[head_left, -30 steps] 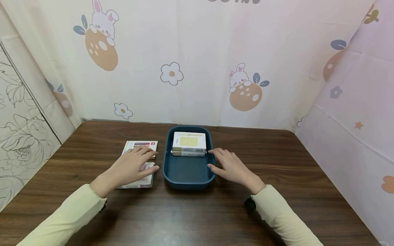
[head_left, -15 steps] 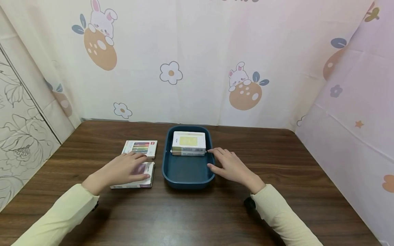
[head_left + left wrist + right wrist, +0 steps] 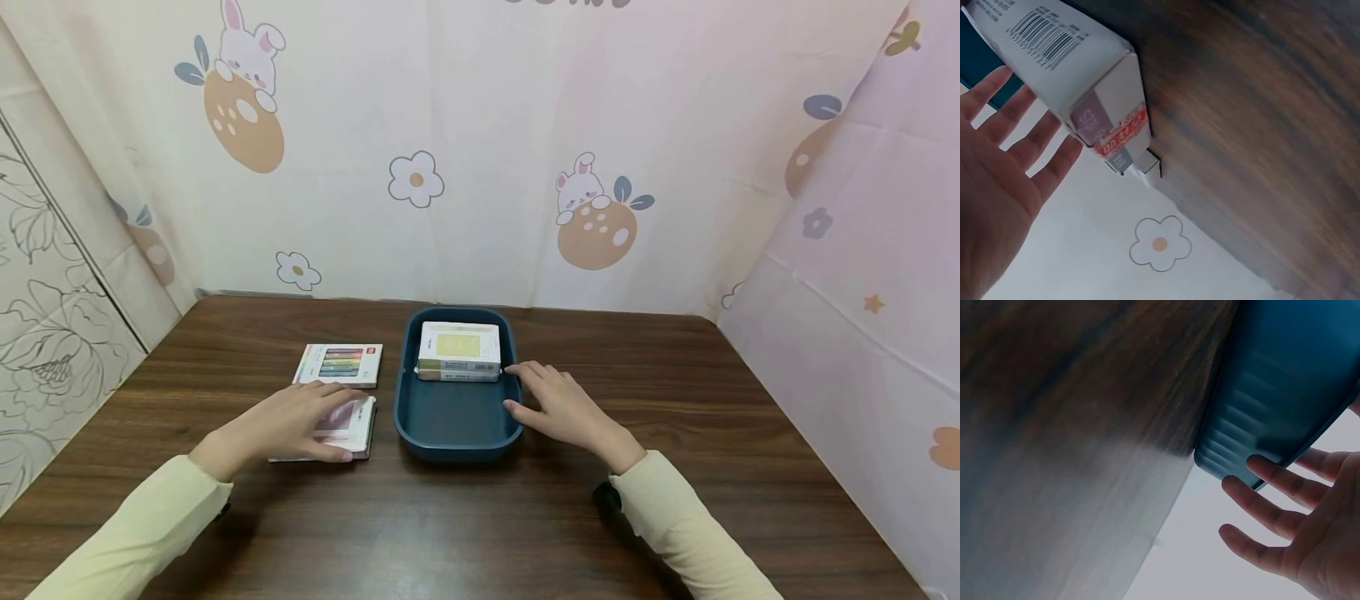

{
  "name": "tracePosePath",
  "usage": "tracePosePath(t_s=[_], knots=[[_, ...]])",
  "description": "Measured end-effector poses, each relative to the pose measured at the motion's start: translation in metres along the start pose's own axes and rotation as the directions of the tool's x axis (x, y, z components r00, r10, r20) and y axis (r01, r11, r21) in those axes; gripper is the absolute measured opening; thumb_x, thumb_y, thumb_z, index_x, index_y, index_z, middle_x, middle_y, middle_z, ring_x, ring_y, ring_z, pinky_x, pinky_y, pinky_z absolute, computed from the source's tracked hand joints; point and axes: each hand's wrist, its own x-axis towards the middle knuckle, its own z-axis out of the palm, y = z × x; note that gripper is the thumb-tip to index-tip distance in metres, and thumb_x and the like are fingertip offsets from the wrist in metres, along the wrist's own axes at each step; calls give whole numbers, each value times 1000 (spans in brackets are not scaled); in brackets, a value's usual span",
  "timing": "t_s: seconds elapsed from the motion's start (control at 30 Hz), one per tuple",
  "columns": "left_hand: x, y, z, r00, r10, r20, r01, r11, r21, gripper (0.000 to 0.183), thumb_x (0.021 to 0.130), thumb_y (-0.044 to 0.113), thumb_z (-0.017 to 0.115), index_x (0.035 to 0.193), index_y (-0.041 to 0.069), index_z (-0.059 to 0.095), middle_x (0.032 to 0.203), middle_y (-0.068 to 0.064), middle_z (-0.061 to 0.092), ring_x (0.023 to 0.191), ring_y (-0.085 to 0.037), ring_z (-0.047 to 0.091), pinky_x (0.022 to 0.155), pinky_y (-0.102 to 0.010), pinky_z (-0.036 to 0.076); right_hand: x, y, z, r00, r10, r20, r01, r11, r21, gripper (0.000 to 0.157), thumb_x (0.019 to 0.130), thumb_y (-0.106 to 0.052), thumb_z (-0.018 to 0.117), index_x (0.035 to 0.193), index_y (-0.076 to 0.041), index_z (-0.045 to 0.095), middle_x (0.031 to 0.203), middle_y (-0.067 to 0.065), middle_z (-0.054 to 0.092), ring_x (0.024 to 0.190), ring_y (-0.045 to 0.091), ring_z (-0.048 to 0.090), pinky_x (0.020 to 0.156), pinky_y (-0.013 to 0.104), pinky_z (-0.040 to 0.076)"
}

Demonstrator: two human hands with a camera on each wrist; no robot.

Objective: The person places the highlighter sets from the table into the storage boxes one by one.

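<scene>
My left hand (image 3: pixel 288 425) lies over a white box with a purple panel (image 3: pixel 352 419). Its thumb is by the box's front edge and its fingers reach toward the back edge. In the left wrist view, spread, fairly straight fingers pass over the barcoded box (image 3: pixel 1041 47); firm contact cannot be made out. At the dark blue tray's (image 3: pixel 453 454) right rim, my right hand (image 3: pixel 566 408) has its fingertips against or very near the edge. The right wrist view has those fingers extended beside the tray's ribbed side wall (image 3: pixel 1235 428). Inside the tray's back half sit stacked white and yellow-green boxes (image 3: pixel 459 350).
Behind the left hand is a flat white box with a window of coloured sticks (image 3: pixel 341 364). Everything stands on a dark wooden table (image 3: pixel 450 533). A printed curtain (image 3: pixel 487 233) hangs along the table's back edge.
My left hand has moved left and toward me, off the coloured-stick box and onto the purple-panelled box, which has shown more of its top. The right hand has stayed at the tray.
</scene>
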Motion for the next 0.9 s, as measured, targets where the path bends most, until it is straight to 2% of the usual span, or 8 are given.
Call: tracePosePath(t_s=[0.27,0.57,0.9], knots=[[-2,-1,1,997,64,-37,-64,998,-2,80,68,60,68,132,17,47,128,-5,54,118,-22,49,94,-49,40,0,0,0,1000,8,2,-8,1000,3,53,90,-44,50,132,-12,45,132,8,49,118,26,49,95,54,38],[-1,-2,1,998,54,-8,-54,999,-6,79,68,58,69,131,17,46,127,-7,53,117,-24,50,93,-50,40,0,-1,-1,1000,7,-1,-7,1000,-7,53,90,-44,51,132,-13,44,133,7,49,118,27,49,95,57,37],[0,-2,2,997,70,-17,-70,998,6,76,68,56,70,130,17,48,124,-6,55,113,-23,52,91,-49,42,-1,-2,0,1000,22,3,-22,999,-31,53,90,-45,50,133,-13,44,134,7,47,119,28,48,96,56,35]])
